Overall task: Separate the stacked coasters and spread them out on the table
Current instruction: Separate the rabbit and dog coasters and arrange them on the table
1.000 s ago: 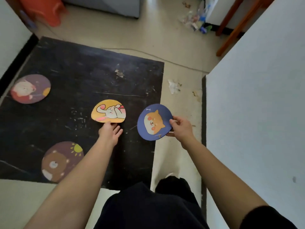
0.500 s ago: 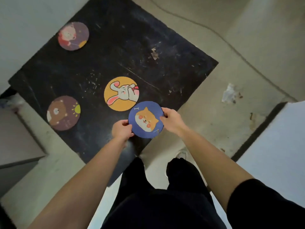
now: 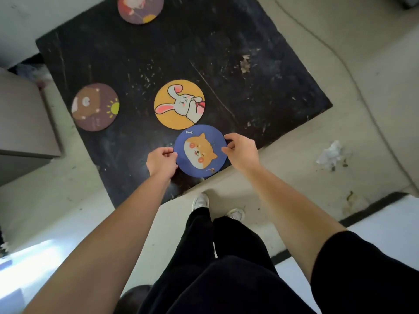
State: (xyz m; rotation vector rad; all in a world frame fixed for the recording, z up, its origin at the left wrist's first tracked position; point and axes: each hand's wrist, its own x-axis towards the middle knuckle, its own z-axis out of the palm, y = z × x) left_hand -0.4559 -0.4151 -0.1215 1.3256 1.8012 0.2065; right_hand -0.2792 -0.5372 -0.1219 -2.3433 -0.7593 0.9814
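Holding the blue dog coaster (image 3: 200, 150) by opposite edges, the left hand (image 3: 161, 160) pinches its left rim and the right hand (image 3: 242, 148) pinches its right rim, so the disc lies directly between the two hands, face up. Whether it is a single coaster or several stacked cannot be told. The disc is round and has no long axis; it is over the near corner of the black worktop (image 3: 260, 91), and contact with the surface cannot be confirmed. Both hands are equally near.

Just beyond it, with rims nearly touching, lies the yellow rabbit coaster (image 3: 179, 104); this is the closest obstruction to a set-down farther in. The brown bear coaster (image 3: 95, 107) lies well apart to the left, and the purple coaster (image 3: 140, 7) at the far edge. Open surface remains to the right and beyond the rabbit coaster.
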